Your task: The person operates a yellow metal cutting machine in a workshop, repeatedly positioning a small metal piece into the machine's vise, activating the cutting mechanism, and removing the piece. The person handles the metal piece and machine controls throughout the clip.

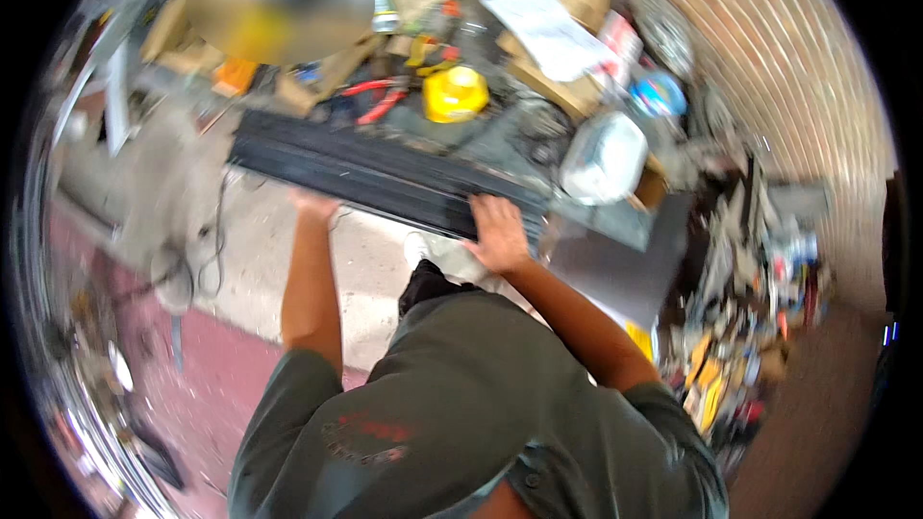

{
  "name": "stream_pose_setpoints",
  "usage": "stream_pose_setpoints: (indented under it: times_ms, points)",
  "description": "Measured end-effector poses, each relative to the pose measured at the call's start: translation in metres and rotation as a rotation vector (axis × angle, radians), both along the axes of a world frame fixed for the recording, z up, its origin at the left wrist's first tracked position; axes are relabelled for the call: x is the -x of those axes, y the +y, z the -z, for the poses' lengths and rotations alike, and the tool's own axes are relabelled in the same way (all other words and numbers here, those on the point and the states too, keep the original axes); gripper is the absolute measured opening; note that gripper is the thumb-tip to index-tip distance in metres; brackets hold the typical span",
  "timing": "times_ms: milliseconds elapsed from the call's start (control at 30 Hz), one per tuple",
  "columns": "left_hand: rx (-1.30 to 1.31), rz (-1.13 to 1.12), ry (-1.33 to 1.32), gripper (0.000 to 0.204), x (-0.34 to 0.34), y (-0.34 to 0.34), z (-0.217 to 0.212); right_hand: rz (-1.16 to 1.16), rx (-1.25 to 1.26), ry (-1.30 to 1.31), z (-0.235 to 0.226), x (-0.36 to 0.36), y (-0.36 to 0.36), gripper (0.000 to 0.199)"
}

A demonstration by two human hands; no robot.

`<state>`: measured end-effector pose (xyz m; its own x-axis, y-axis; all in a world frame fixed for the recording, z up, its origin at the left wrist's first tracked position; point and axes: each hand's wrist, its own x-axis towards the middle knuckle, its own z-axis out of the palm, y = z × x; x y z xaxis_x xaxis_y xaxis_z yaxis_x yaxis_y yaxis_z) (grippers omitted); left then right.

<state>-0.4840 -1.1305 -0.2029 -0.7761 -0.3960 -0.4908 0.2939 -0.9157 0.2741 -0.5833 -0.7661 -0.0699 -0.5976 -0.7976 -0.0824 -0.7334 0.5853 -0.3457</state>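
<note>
A long black ribbed panel (375, 173) lies along the front edge of a cluttered workbench (615, 216). My right hand (500, 231) rests flat on the panel's right part, fingers spread over its ridges. My left hand (312, 204) reaches up under or against the panel's near edge further left; its fingers are mostly hidden and blurred. Both forearms rise from my grey-green shirt at the bottom.
Behind the panel the bench carries a yellow round container (456, 93), red-handled pliers (378, 96), a white plastic jug (604, 156), papers (553, 34) and cardboard. A brick wall (779, 67) stands at right, with a heap of tools (750, 317) below it. Cables hang at left.
</note>
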Motion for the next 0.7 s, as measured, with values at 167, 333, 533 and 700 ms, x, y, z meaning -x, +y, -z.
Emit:
stream_pose_setpoints:
  times_ms: [167, 333, 533, 700]
  points:
    - [0.136, 0.017, -0.142, 0.064, 0.006, 0.022, -0.035, 0.058, 0.121, 0.027, -0.012, -0.01, 0.038, 0.071]
    - [0.105, -0.02, -0.586, 0.074, -0.001, 0.061, -0.039, 0.268, 0.261, 0.041, -0.034, -0.042, 0.114, 0.056]
    - [0.529, 0.52, -0.574, 0.058, -0.057, 0.137, 0.0, 0.705, 0.39, 0.133, -0.058, -0.093, 0.248, 0.033]
    - [0.767, 0.875, -0.466, 0.04, -0.043, 0.271, -0.066, 1.099, 0.447, 0.364, -0.065, -0.128, 0.382, 0.03]
